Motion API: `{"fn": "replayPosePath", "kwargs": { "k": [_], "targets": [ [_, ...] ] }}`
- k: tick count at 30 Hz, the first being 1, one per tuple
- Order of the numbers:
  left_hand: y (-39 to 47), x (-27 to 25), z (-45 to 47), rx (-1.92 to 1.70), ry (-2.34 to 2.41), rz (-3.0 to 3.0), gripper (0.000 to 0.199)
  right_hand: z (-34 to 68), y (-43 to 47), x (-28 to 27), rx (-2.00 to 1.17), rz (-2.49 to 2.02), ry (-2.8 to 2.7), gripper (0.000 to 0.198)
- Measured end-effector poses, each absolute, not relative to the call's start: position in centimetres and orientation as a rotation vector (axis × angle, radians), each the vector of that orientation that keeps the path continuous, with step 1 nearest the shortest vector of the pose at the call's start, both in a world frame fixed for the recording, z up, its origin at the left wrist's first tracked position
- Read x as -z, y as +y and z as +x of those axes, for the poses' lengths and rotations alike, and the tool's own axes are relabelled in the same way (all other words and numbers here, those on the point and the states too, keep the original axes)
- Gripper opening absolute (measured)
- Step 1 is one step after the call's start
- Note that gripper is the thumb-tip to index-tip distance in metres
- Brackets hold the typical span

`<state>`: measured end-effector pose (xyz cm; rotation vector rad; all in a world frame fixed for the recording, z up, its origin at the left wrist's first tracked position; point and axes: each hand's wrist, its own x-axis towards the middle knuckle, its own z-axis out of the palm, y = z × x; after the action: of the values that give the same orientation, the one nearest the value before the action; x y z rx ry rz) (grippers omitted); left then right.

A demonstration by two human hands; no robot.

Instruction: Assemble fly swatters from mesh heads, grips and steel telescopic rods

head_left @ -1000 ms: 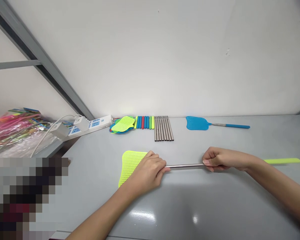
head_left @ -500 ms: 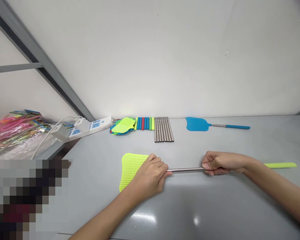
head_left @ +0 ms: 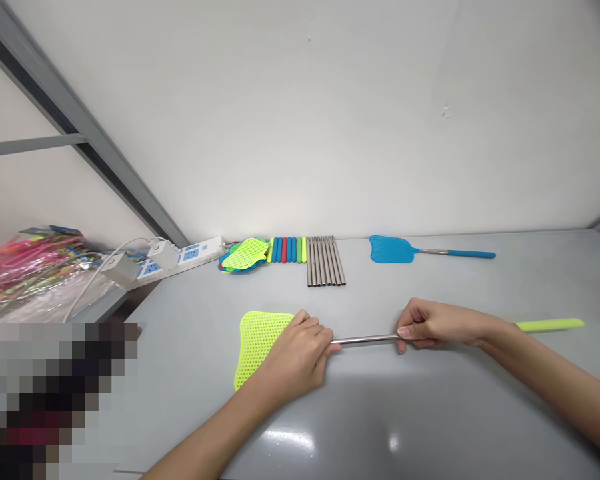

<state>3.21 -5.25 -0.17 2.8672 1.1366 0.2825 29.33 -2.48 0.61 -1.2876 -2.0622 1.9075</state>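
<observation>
A yellow-green fly swatter [head_left: 260, 343] with a perforated head and an extended metal rod lies across my two hands, just over the grey table. My left hand [head_left: 303, 353] is closed around the neck, where the head meets the rod, and covers that joint. Farther right, my right hand [head_left: 423, 325] pinches the rod between thumb and fingers. The swatter's yellow-green handle [head_left: 550, 325] sticks out to the right beyond my right forearm, which hides part of the rod.
Along the wall on the grey table [head_left: 360, 427] lie stacked swatter heads [head_left: 247, 253], several coloured handles [head_left: 285, 250], a row of metal rods [head_left: 326, 261] and a blue fly swatter [head_left: 393, 249]. A power strip [head_left: 195, 252] with plugged-in adapters and plastic-wrapped goods [head_left: 30, 267] are at left.
My right hand has shifted slightly left along the rod, closer to my left hand, and the handle has come a little left too. My left hand keeps its hold.
</observation>
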Motion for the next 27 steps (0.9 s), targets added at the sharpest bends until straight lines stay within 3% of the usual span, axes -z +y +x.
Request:
{"fn": "replayPosePath", "kwargs": {
  "k": [14,27],
  "targets": [
    [-5.2,0.1,3.2,-0.281,1.153,2.797,0.029,28.4,-3.1,-0.6,-1.570,-1.326,-2.231,0.035],
    [-5.3,0.4,4.4,-0.260,1.208,2.694,0.028,27.5,-3.5,-0.6,-1.837,-1.274,-2.102,0.042]
  ]
}}
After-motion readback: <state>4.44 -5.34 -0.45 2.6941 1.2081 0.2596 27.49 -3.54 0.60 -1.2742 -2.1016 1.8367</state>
